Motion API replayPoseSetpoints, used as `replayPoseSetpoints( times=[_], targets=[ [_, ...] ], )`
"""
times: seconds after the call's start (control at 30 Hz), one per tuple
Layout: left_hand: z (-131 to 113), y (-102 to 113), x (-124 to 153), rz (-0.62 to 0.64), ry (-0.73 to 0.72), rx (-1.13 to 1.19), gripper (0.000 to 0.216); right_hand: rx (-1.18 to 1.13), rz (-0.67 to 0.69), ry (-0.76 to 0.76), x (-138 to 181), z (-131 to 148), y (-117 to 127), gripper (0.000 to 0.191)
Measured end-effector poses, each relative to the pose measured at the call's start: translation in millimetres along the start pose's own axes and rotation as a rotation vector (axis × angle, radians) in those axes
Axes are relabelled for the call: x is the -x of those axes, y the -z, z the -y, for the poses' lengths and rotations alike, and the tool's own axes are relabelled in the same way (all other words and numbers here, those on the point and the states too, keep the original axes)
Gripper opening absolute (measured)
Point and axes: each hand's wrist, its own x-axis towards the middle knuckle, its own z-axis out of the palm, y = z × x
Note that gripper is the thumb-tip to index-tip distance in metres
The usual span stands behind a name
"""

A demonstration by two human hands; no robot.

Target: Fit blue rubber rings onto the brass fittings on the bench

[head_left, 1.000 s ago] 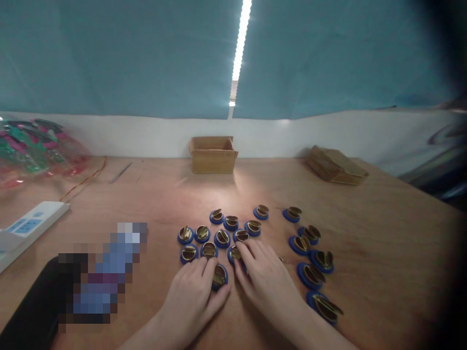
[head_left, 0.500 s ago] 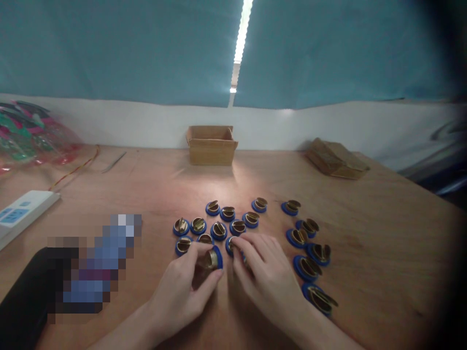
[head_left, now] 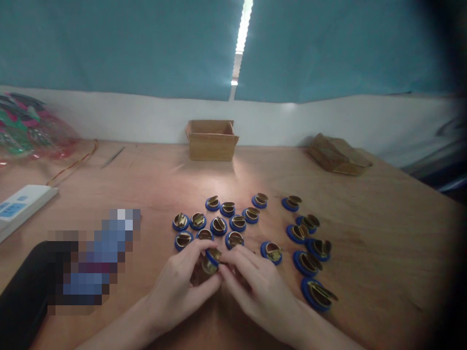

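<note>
My left hand (head_left: 184,279) curls its thumb and fingers around the edge of a blue-rimmed round brass piece (head_left: 210,262), held tilted just above the table. My right hand (head_left: 257,284) meets it from the right, thumb and fingertips pinched at the piece's brass upper side. Whether a small part sits between those fingertips is hidden. Several like pieces lie just beyond my hands, among them one (head_left: 234,239) right behind my right fingers and another (head_left: 272,252) to their right. Each has a blue ring below and a raised brass flap or bar on top.
More such pieces (head_left: 307,262) form a loose column at right. An open cardboard box (head_left: 212,149) stands at the back, with a flattened brown carton (head_left: 339,155) farther right. At left are a white power strip (head_left: 25,209), a black object (head_left: 36,287), and plastic-wrapped items (head_left: 32,126).
My right hand has left the piece on the table and moved left to the one in my left hand. That held piece is now tipped differently, its brass side more upward.
</note>
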Motion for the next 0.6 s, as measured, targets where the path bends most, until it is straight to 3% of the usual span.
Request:
replayPoseSetpoints(
  times=[0.17, 0.37, 0.6],
  targets=[
    [-2.3, 5.6, -6.6, 0.034, 0.015, 0.048, 0.037, -0.093, 0.006, -0.046, -3.8, -1.4, 4.8, 0.016],
    [-0.6, 9.3, -9.8, 0.084, 0.081, 0.108, 0.012, -0.081, -0.037, -0.02, -5.5, 0.7, 8.4, 0.017],
    [3.8, 8.3, -7.7, 0.069, 0.137, 0.32, 0.015, -0.038, -0.166, 0.071, -3.1, 4.3, 8.9, 0.027]
  ],
)
